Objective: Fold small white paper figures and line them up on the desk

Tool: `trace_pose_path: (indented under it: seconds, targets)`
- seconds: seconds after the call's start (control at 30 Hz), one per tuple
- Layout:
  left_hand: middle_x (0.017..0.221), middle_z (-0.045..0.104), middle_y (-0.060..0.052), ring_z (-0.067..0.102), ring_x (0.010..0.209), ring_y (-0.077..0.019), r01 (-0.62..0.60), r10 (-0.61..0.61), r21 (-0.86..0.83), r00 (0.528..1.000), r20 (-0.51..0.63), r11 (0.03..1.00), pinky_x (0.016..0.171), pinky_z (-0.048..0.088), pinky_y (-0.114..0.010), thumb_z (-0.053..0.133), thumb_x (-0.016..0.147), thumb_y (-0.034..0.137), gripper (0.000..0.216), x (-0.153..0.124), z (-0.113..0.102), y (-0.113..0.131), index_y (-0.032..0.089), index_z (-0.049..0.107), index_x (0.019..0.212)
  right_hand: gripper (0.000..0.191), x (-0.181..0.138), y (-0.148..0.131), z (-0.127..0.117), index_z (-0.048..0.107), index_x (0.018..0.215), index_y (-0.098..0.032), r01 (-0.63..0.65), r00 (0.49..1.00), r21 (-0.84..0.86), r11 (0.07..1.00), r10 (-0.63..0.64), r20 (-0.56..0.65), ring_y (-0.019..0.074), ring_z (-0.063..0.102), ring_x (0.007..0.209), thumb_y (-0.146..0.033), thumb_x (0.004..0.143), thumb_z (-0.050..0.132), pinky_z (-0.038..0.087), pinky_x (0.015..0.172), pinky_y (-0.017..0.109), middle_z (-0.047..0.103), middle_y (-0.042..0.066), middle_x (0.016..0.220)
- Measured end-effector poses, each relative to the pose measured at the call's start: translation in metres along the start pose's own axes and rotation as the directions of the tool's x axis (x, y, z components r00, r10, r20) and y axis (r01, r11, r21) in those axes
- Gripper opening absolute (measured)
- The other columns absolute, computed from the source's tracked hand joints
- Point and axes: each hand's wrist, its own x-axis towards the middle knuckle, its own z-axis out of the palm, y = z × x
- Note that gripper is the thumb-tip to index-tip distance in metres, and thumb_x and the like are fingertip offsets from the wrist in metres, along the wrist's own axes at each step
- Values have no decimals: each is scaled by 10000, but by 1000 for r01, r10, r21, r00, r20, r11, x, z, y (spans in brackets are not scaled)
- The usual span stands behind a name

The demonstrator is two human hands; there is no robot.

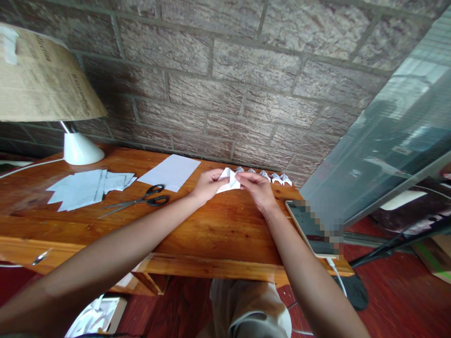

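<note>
Between my two hands, just above the wooden table [225, 234], is a small folded piece of white paper [229, 180] with creases and a raised point. My left hand [207, 187] pinches its left side, the thumb lying along the front. On the right side, my right hand [259, 188] grips it between thumb and fingers. Behind my right hand, several small folded paper shapes [276, 178] stand in a row near the wall. A blank white sheet [171, 172] lies to the left of my left hand. Black-handled scissors [143, 199] rest nearby, their blades pointing left.
A stack of cut paper pieces [82, 188] lies on the left of the table. Behind it stands a lamp with a white base [81, 149]. At the right edge a tablet [312, 227] has a white cable plugged in. A brick wall [225, 94] borders the back.
</note>
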Motion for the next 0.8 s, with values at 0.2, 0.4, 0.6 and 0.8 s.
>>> trace_pose_path:
  seconds: [0.2, 0.4, 0.6, 0.8]
  targets:
    - [723, 666, -16, 546, 621, -129, 17, -17, 12, 999, -29, 1000, 583, 379, -235, 730, 677, 392, 309, 1, 2, 1, 139, 705, 854, 230, -2, -4, 0, 760, 753, -226, 32, 999, -30, 999, -32, 0, 129, 562, 616, -382, 592, 808, 473, 632, 299, 720, 7, 760]
    - [647, 620, 5, 501, 572, -111, -5, 6, 21, 999, -50, 1000, 543, 346, -228, 718, 677, 468, 348, 1, 2, 2, 140, 692, 788, 231, -2, -5, 1, 760, 762, -222, 49, 999, -44, 998, -50, -6, 122, 547, 582, -390, 608, 801, 465, 614, 297, 716, 10, 735]
    - [606, 596, 10, 481, 555, -108, 58, -53, 50, 995, -88, 997, 528, 319, -227, 664, 699, 546, 419, 0, 3, 4, 131, 683, 754, 228, -1, -2, 1, 762, 756, -214, 64, 998, -69, 996, -65, -8, 127, 569, 613, -364, 593, 815, 458, 605, 274, 723, 13, 737]
    - [633, 610, 12, 496, 587, -118, 54, -47, 59, 992, -119, 997, 548, 338, -231, 701, 665, 498, 368, 3, 1, 2, 148, 688, 778, 222, 0, 0, 0, 762, 761, -222, 90, 996, -112, 990, -91, -1, 142, 581, 631, -371, 603, 808, 465, 625, 292, 726, 14, 757]
